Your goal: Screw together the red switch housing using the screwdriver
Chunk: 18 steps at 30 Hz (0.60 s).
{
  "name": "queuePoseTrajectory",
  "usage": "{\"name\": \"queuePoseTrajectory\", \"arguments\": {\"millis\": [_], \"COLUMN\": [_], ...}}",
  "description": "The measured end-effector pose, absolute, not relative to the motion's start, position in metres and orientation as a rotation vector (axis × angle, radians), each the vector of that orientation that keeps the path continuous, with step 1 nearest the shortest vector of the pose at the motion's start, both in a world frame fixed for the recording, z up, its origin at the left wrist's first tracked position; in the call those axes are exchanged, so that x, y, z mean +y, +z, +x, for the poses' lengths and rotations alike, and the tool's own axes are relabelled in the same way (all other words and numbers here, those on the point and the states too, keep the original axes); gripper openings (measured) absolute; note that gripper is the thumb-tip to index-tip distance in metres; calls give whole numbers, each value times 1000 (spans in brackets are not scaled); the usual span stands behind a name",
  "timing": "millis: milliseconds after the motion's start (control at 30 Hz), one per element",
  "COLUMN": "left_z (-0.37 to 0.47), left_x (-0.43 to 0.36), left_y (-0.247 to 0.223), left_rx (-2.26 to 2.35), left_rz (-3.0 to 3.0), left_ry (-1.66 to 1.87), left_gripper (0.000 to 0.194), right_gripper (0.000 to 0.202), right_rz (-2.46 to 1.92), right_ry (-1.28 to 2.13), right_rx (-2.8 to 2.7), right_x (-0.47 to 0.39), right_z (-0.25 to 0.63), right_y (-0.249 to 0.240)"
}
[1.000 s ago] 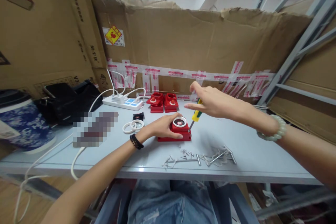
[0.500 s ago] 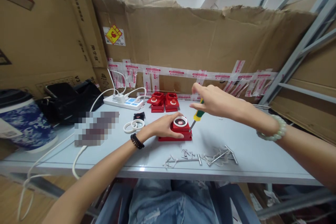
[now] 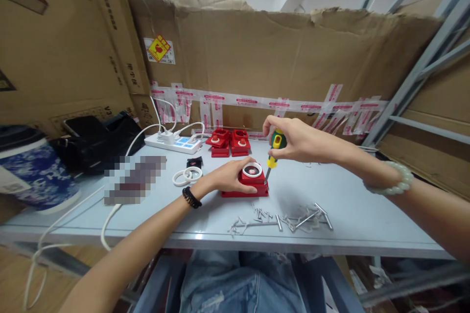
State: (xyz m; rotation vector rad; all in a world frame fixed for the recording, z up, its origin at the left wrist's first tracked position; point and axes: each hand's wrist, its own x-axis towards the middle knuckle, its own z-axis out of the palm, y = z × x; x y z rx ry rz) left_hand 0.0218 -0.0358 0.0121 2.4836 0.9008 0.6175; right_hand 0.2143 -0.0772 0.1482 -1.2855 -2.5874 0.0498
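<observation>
My left hand (image 3: 235,177) grips a red box-like housing (image 3: 245,192) from its left side, thumb along the front, and presses it on the table. A white ring (image 3: 252,164) surrounds a dark round disc on the housing's top. In my right hand (image 3: 284,138) is a yellow and green screwdriver (image 3: 272,161), its fingers around the handle. The shaft slants down, and its tip meets a screw (image 3: 265,182) at the housing's right corner. Loose screws (image 3: 259,213) and metal T-shaped bars (image 3: 262,224) with chains lie in front of the housing.
Two more red housings (image 3: 240,143) stand at the back, near a white power strip (image 3: 174,143) with cables. White rings (image 3: 188,176) and a small black piece (image 3: 194,162) lie left of my left hand. A patterned cup (image 3: 38,171) and black bag (image 3: 106,144) occupy the left.
My right hand has turned and shifted slightly, bringing the screwdriver more upright with more of its handle showing. My left hand and the housing have stayed put.
</observation>
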Motion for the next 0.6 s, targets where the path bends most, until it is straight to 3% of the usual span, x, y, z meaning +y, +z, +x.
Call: {"name": "queuePoseTrajectory", "arguments": {"millis": [133, 467, 600], "left_z": [22, 22, 20], "left_x": [-35, -36, -37], "left_y": [12, 13, 15], "left_rx": [890, 914, 957], "left_rz": [2488, 2488, 2553], "left_ry": [604, 578, 597], "left_gripper": [65, 66, 77], "right_gripper": [32, 21, 20], "right_rz": [-1197, -1094, -1134], "right_ry": [180, 211, 340], "right_rx": [-2602, -2409, -2396], "right_x": [-81, -83, -87], "right_z": [216, 222, 224], "right_y": [151, 156, 146]}}
